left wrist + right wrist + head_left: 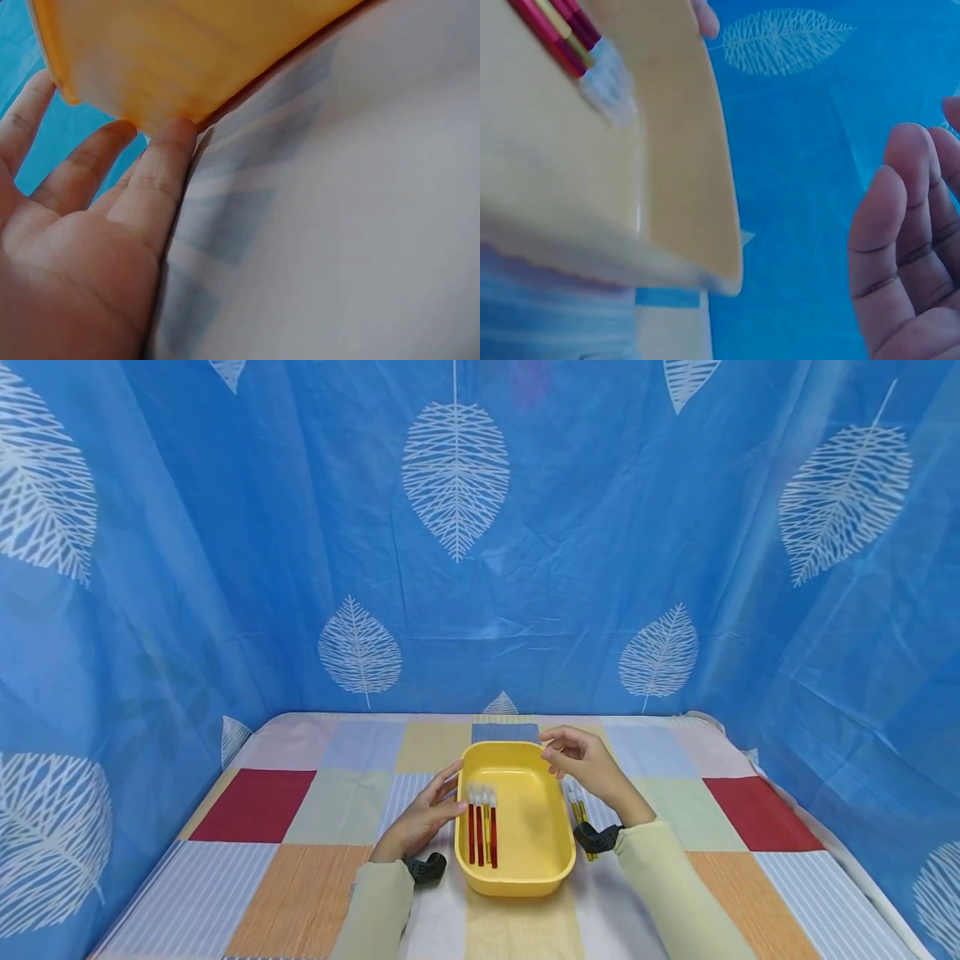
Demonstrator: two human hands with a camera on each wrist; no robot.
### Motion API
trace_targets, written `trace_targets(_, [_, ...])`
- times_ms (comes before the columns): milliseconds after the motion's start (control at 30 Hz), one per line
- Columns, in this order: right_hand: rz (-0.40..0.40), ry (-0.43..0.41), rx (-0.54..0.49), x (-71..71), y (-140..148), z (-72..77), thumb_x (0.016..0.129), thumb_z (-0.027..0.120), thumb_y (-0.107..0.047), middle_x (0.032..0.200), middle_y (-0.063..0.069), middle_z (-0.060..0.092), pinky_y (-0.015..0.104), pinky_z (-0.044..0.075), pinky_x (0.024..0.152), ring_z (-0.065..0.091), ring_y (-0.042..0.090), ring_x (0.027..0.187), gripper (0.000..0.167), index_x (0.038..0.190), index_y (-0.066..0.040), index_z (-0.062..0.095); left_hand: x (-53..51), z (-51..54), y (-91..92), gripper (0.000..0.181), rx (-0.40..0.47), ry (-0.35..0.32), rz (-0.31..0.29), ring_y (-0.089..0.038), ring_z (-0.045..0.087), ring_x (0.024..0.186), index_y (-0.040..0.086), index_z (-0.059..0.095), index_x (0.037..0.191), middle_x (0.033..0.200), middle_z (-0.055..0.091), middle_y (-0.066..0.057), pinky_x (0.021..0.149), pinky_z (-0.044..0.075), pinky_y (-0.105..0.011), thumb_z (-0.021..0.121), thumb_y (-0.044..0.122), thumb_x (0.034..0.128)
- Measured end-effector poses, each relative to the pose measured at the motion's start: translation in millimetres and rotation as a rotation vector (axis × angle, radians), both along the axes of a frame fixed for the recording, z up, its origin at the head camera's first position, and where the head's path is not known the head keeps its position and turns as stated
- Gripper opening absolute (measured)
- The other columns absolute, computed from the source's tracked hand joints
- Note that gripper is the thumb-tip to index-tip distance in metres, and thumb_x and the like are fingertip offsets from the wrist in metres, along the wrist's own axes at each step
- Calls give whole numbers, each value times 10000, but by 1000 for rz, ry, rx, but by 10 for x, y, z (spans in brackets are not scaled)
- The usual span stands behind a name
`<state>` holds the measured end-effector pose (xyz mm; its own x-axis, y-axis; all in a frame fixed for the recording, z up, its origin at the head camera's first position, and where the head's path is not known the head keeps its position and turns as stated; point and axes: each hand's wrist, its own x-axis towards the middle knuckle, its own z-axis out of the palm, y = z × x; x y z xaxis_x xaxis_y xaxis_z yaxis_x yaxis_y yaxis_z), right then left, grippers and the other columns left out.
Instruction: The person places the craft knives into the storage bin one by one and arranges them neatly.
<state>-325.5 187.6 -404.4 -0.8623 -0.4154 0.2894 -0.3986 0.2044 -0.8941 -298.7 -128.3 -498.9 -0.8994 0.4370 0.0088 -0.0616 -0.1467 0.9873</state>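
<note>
A yellow plastic tub (pixel 525 883) stands on the patchwork cloth. Along its left inside lie several paintbrushes (pixel 481 835) with red and gold handles, white tips facing away. My left hand (pixel 423 814) rests against the tub's left side, its extended fingers (pixel 161 169) touching the outer wall. Above the far right rim hovers my right hand (pixel 581 764), fingers loosely bent with nothing between them. More gold-handled paintbrushes (pixel 579 810) lie outside the tub on the right, partly hidden under the right wrist. Red-handled brushes (pixel 562 30) also show in the right wrist view.
A patchwork tablecloth (pixel 322 810) covers the table. Blue curtains (pixel 517 602) with white leaf prints hang behind and at both sides. Each wrist wears a black camera band (pixel 597 837).
</note>
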Motion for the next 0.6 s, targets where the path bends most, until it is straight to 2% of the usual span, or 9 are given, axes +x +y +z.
trace_targets(200, [-46,8,-16,-13,135,-119,1063,635,-4,958,157,717,269,618,699,690,174,743,301,1306,174,632,3,-2,1,856,-4,2,5,-473,188,1627,92,160,1747,1774,122,-282,1300,252,-576,631,23,1036])
trace_targets(433, [-110,-36,-21,-39,281,-283,1066,622,-9,926,15,713,256,604,684,682,187,739,299,1311,161,627,9,6,-2,850,-6,12,-1,-486,193,1621,76,146,1745,1767,123,-301,1295,271,-566,620,15,1042])
trace_targets(600, [-160,-73,-7,-38,354,-359,1058,632,-20,980,170,714,254,601,688,695,247,768,315,1323,151,624,5,14,5,850,-7,14,-1,-492,195,1619,68,146,1743,1766,127,-303,1294,269,-569,621,14,1040])
